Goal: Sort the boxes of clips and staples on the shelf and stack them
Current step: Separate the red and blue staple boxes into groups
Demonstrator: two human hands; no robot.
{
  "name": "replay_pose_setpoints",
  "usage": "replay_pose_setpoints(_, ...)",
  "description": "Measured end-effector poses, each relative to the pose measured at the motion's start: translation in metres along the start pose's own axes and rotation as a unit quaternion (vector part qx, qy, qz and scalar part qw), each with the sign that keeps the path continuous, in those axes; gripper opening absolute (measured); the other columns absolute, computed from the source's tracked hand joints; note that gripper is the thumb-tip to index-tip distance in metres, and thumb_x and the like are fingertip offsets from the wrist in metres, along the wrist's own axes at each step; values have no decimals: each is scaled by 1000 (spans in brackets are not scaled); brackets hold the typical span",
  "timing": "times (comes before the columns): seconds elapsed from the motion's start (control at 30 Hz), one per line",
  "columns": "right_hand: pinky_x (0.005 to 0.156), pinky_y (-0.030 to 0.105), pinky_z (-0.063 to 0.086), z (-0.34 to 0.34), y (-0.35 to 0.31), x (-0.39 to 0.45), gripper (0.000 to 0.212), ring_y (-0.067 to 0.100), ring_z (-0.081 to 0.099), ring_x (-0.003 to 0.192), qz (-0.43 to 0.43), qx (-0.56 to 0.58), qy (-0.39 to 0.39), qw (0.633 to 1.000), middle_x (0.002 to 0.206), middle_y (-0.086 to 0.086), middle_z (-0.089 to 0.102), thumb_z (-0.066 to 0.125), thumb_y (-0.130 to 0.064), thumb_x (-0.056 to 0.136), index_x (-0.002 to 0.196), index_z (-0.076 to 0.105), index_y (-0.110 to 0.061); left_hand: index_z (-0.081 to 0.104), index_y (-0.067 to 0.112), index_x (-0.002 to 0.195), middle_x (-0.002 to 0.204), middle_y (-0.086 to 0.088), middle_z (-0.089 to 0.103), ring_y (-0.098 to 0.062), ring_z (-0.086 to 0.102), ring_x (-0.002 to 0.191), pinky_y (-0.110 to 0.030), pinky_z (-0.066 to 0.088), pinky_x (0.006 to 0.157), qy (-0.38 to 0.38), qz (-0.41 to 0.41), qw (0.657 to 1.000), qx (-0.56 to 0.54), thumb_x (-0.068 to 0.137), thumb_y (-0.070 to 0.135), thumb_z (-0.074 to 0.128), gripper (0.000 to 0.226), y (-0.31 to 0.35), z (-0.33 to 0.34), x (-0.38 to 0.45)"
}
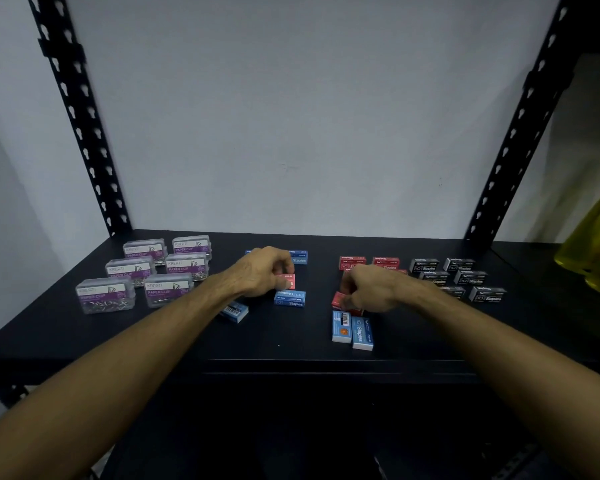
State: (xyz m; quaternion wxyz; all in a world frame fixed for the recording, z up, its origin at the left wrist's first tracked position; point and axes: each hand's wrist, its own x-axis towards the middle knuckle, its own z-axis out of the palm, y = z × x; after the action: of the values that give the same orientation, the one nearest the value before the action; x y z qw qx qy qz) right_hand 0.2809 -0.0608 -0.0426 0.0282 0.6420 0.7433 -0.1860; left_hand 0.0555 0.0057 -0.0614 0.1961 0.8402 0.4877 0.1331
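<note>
Several clear paper clip boxes point(142, 271) with purple labels stand in two rows on the left of the black shelf point(291, 344). My left hand point(262, 270) pinches a red staples box point(287, 280) mid-shelf, between two blue staples boxes point(290, 298) point(300, 258). My right hand point(373, 287) grips a red staples box point(340, 299) right of centre. More red boxes point(352, 262) sit behind it. Several black staples boxes point(465, 277) lie at the right. Two blue boxes point(352, 329) lie near the front, and another blue box point(234, 311) is partly hidden under my left wrist.
Black perforated uprights point(80, 123) point(520, 126) frame the shelf against a grey wall. A yellow translucent object point(593, 244) stands at the far right edge. The shelf's front lip point(326, 367) runs below the boxes.
</note>
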Motion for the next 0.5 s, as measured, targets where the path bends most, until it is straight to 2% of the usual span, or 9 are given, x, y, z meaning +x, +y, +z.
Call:
replay_pose_setpoints(0.07, 66, 22, 43, 1, -1, 3, 17, 10, 58, 84, -6, -1, 11, 1000, 95, -3, 61, 58, -29, 98, 108, 60, -15, 66, 24, 103, 90, 6, 66, -12, 63, 83, -28, 51, 76, 2, 0, 1000, -2, 87, 23, 73, 18, -2, 1, 0)
replay_pose_setpoints(0.13, 68, 23, 42, 3, -3, 5, 15, 12, 58, 88, -16, 3, 26, 1000, 99, -1, 60, 58, -27, 99, 108, 57, -16, 67, 22, 110, 94, 5, 66, -12, 62, 87, -24, 48, 76, 7, 2, 1000, -7, 88, 22, 72, 23, -3, 3, -1)
replay_pose_setpoints(0.23, 71, 27, 47, 5, -4, 7, 13, 14, 58, 87, -28, 21, 51, 998, 97, -2, 60, 61, -24, 96, 104, 53, -18, 67, 18, 118, 95, 7, 64, -6, 59, 86, -19, 43, 73, 15, 6, 1000, -4, 90, 19, 69, 28, -3, 5, -1)
replay_pose_setpoints(0.33, 75, 34, 53, 9, -5, 9, 13, 19, 59, 86, -43, 32, 85, 995, 93, 0, 60, 64, -18, 93, 97, 52, -19, 67, 17, 118, 101, 5, 67, -7, 61, 90, -23, 50, 80, 16, 10, 1000, -13, 91, 15, 67, 27, 0, 6, -1)
replay_pose_setpoints(0.5, 58, 22, 36, 19, -6, 11, 17, 8, 50, 71, -71, 33, 150, 986, 82, -6, 55, 65, -17, 93, 90, 49, -22, 68, 17, 118, 112, 4, 67, -8, 61, 97, -22, 48, 84, 17, 18, 999, -21, 91, 12, 67, 27, 4, 8, -1)
